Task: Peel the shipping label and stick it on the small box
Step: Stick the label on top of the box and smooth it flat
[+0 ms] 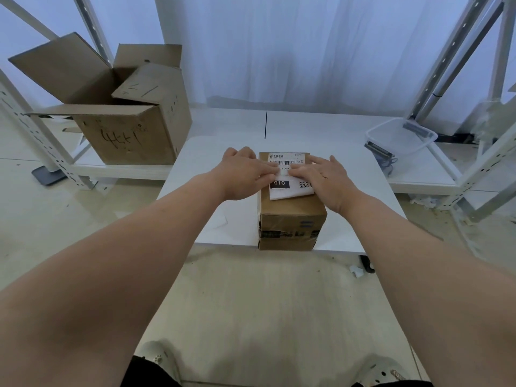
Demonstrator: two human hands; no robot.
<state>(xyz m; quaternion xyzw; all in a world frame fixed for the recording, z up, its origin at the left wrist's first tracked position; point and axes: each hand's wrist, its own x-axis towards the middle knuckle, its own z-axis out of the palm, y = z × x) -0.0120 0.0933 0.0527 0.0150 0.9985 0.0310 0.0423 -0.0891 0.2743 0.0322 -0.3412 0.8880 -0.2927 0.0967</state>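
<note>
Shoes (157, 358), pale and perforated, poke in at 6 o'clock, both cut off by the bottom edge. Two bare forearms run up from the lower corners to a small brown cardboard box (291, 216), which sits on the near edge of a white table (349, 169) at the middle of the view. Dark printed tape bands its front face.

A white printed shipping label (287, 188) lies on the box's top. The left hand (243, 177) comes in from 9 o'clock and the right hand (324, 177) from 3 o'clock. Both press on the label with straight, flat fingers, and their fingertips almost meet over its middle. The hands hide both side edges and part of the barcode. The near edge runs askew, and whether it is stuck down cannot be told.

At 9 o'clock of the box a faint white sheet (217, 219) lies on the table, hard to separate from the tabletop.

At 10 o'clock stands a large open cardboard carton (131, 135) with dark handwriting. At 2 o'clock sits a clear plastic tub (402, 138), its contents unclear. White curtains (307, 51) fill 12 o'clock.
</note>
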